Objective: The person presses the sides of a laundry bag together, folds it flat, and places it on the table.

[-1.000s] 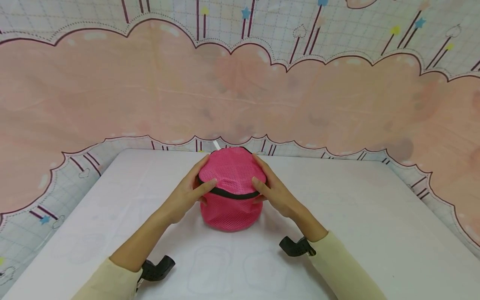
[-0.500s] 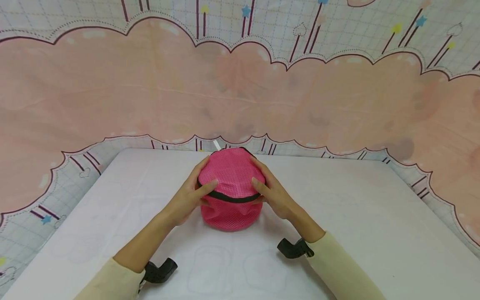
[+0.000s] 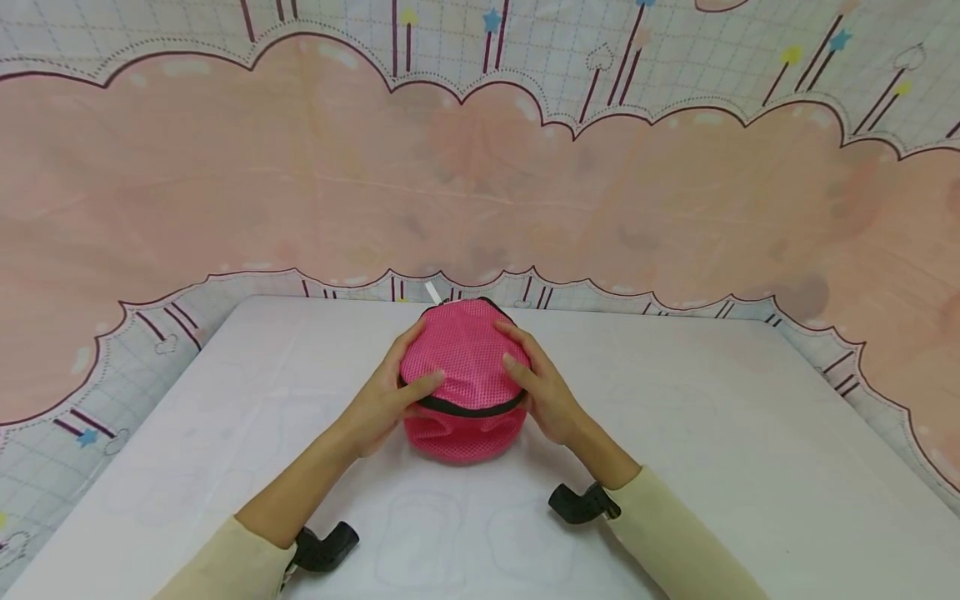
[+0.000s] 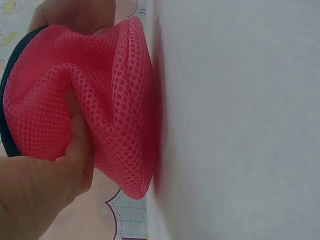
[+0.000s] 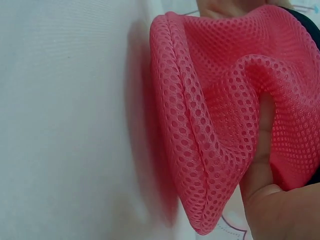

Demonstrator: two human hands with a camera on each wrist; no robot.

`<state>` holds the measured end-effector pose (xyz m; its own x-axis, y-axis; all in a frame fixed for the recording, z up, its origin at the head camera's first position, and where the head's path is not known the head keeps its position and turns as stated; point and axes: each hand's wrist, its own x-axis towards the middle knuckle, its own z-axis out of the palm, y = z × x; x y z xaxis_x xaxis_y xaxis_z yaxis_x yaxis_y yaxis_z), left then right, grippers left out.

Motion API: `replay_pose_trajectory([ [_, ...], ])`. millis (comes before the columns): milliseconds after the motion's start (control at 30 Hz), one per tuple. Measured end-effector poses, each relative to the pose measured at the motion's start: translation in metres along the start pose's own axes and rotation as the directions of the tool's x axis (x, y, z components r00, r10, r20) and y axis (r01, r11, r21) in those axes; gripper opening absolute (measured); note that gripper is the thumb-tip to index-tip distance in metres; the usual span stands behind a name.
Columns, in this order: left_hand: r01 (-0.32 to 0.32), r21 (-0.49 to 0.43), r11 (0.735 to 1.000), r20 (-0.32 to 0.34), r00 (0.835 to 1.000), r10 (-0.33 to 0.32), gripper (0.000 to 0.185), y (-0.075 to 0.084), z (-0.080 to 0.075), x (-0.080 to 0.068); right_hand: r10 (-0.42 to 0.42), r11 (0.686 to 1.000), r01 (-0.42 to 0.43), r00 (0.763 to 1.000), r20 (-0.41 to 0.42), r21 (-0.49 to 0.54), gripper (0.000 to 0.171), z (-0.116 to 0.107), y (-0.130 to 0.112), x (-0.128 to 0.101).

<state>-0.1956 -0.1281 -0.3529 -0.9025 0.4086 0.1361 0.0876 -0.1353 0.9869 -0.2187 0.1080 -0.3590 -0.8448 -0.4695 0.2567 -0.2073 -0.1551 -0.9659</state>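
A round pink mesh laundry bag (image 3: 467, 354) with a black zipper band (image 3: 472, 412) stands on the white table. My left hand (image 3: 386, 400) grips its left side, thumb over the front of the top. From the right side my right hand (image 3: 551, 396) holds it the same way, thumb on the pink mesh. Folds push into the lower wall where fingers press, as the left wrist view shows on the bag (image 4: 115, 100). In the right wrist view the bag's seamed bottom edge (image 5: 187, 115) lies close along the table. Its far side is hidden.
The white table (image 3: 712, 433) spreads around the bag on all sides. Behind it hangs a patterned cloth (image 3: 480, 192) in peach and white. A white tab (image 3: 432, 292) sticks up at the bag's back edge. Black wrist cameras (image 3: 326, 547) sit at both cuffs.
Both hands have sunk slightly, and the bag's top has come down and tipped toward me. The zipper band sits lower in front, with less of the lower wall showing.
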Motion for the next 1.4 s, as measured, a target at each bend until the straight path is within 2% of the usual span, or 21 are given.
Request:
replay_pose_trajectory([
  [200, 0.009, -0.040, 0.999, -0.007, 1.000, -0.010, 0.080, -0.005, 0.000, 0.000, -0.014, 1.000, 0.015, 1.000, -0.025, 0.021, 0.055, 0.004, 0.005, -0.001],
  [433, 0.014, -0.072, 0.997, 0.003, 1.000, -0.014, 0.080, -0.006, 0.001, 0.000, 0.011, 0.998, -0.008, 0.999, -0.049, 0.058, 0.054, 0.007, 0.010, -0.003],
  [667, 0.052, -0.108, 0.993, 0.014, 0.999, -0.050, 0.081, -0.008, 0.004, -0.001, 0.009, 0.998, -0.005, 0.998, -0.058, 0.063, 0.054, 0.009, 0.012, -0.005],
  [867, 0.047, -0.146, 0.988, 0.009, 0.999, -0.046, 0.079, -0.011, 0.004, -0.001, 0.018, 0.996, -0.013, 0.998, -0.054, 0.091, 0.055, 0.010, 0.016, -0.005],
  [1400, 0.063, -0.273, 0.960, -0.001, 0.998, -0.066, 0.072, -0.020, 0.004, -0.001, -0.005, 0.991, 0.014, 0.998, -0.067, 0.130, 0.054, 0.014, 0.020, -0.005],
])
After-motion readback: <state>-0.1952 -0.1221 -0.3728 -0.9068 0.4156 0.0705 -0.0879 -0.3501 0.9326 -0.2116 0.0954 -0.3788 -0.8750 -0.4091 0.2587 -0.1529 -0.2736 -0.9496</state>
